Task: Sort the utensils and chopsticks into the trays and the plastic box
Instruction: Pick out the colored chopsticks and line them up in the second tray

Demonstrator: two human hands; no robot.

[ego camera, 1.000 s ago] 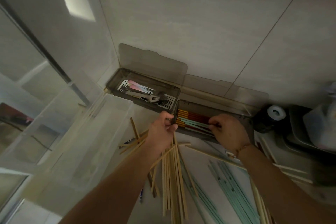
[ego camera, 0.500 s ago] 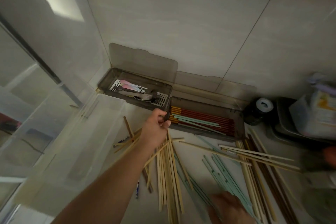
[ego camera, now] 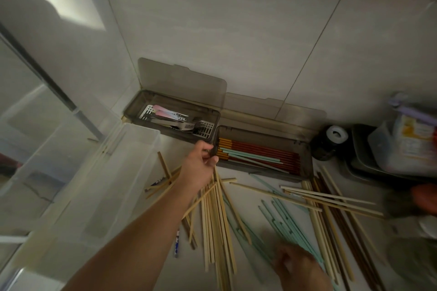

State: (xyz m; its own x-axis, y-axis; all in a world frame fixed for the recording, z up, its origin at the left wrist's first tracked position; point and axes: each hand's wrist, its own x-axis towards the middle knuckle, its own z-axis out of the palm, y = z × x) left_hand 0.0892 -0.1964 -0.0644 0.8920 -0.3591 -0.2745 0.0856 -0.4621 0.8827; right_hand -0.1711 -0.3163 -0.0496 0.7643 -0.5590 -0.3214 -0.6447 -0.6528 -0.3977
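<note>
left arm: was stretched forward, forearm bare | left hand [ego camera: 201, 164]: fingers were curled, thumb and fingertips pinched at a tray's near-left corner | right hand [ego camera: 301, 269]: was held low, blurred, fingers bent downward, grip could not be told

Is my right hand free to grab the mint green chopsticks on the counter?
Probably yes. The right hand is already over the near ends of the mint green chopsticks, with nothing lying over that end; its grip is too blurred to tell.
</note>
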